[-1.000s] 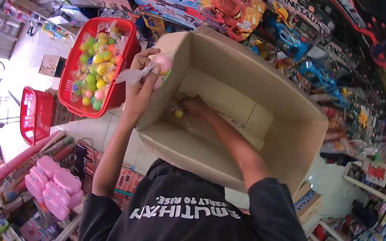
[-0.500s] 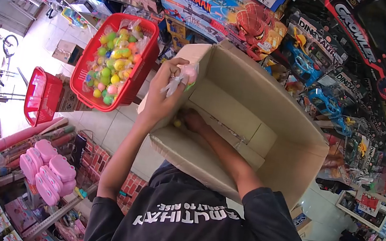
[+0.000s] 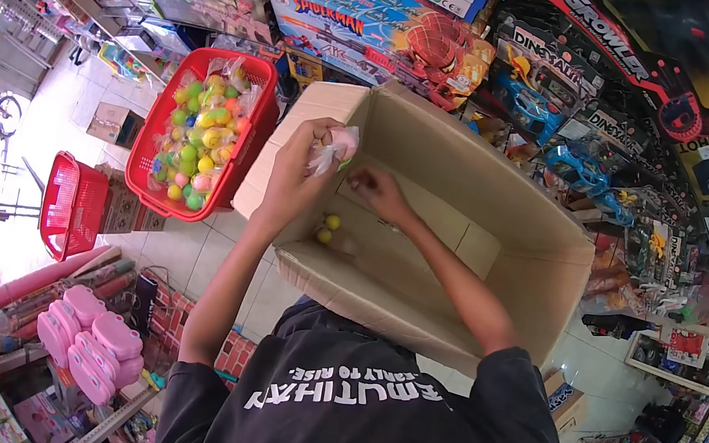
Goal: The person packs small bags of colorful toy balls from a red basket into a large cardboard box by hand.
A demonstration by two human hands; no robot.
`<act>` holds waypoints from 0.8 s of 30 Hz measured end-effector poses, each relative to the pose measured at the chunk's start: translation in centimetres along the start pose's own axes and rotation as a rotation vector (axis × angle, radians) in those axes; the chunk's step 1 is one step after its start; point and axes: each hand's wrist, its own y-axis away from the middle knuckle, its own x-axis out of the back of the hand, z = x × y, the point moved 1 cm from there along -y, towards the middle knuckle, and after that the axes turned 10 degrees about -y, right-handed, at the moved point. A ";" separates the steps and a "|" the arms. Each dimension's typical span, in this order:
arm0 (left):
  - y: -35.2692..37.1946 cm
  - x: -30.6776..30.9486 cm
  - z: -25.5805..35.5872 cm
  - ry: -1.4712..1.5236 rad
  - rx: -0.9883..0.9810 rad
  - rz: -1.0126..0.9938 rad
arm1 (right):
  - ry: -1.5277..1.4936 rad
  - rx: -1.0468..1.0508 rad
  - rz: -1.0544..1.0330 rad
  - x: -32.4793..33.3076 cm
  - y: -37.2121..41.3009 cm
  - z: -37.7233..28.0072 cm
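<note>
My left hand (image 3: pixel 297 167) is at the left edge of the large cardboard box (image 3: pixel 545 232), its fingers closed round a pink ball in clear plastic wrap (image 3: pixel 343 142). Inside the box, my right hand (image 3: pixel 384 195) is held with fingers curled together near the left inner wall; whatever they might hold is hidden. Two small yellow balls (image 3: pixel 329 229) lie at the bottom of the box, on my side of the right hand. To the left stands a red basket (image 3: pixel 141 155) filled with colourful wrapped balls (image 3: pixel 207 135).
A second red basket (image 3: pixel 72 207) sits further left. Toy boxes, one marked Spiderman (image 3: pixel 374 32), are stacked beyond the cardboard box. Packaged dinosaur toys (image 3: pixel 561 129) line the right side. Pink cases (image 3: pixel 93 343) are at lower left.
My right hand has moved up and away from the bottom left of the box, uncovering the yellow balls. My left hand still holds the wrapped pink ball. The view has shifted slightly.
</note>
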 end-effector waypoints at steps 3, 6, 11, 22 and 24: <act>-0.4 -0.2 0.8 -0.014 -0.008 -0.062 | -0.200 0.108 0.182 2.1 0.6 -6.6; -0.8 -0.5 1.0 -0.069 0.013 -0.171 | -0.146 0.195 0.124 3.2 1.4 -11.9; -1.6 -1.2 1.8 -0.137 0.033 -0.365 | 0.059 0.150 0.048 2.4 2.1 -14.4; -2.3 -2.2 -0.2 -0.071 -0.082 -0.564 | -0.476 -0.068 0.180 3.8 2.5 -7.2; -2.8 -1.1 0.9 -0.122 -0.123 -0.474 | -0.457 -0.138 0.125 3.8 2.9 -4.6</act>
